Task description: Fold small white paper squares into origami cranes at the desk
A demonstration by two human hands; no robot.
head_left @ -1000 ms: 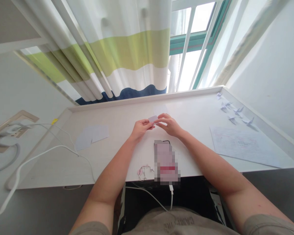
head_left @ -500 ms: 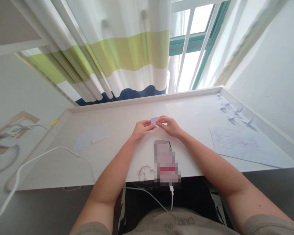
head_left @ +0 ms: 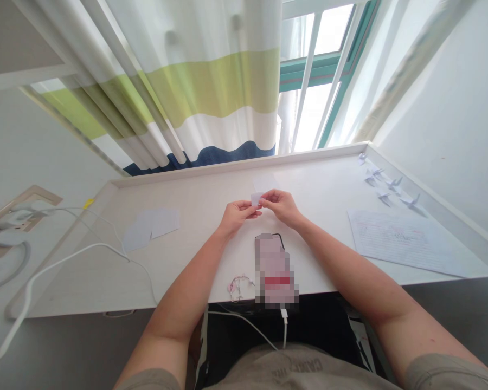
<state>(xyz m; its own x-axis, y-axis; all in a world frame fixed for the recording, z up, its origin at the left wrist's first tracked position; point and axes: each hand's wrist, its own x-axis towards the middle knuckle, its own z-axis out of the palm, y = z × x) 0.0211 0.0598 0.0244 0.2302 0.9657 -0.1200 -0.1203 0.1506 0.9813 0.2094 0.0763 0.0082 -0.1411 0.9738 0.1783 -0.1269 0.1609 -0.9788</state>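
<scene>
Small pale lilac paper slip (head_left: 256,198), roughly square, thin, tilted slightly, with one corner pointing up and away. Pinched between the thumb and fingers of the left hand (head_left: 238,216) and the right hand (head_left: 282,207), mostly bare of cover along its upper half. Any creases too small to make out.

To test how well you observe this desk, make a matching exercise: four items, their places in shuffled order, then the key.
Items
1. Small pale paper piece
2. Folded paper cranes
3. Lined sheet
4. Two pale paper pieces

Places
A. Flat, right of the right hand
B. Held between both hands, off the desk
C. Flat, left of the left hand
D. Spread along the desk's right edge

Pairs: 1-B, 2-D, 3-A, 4-C
</scene>
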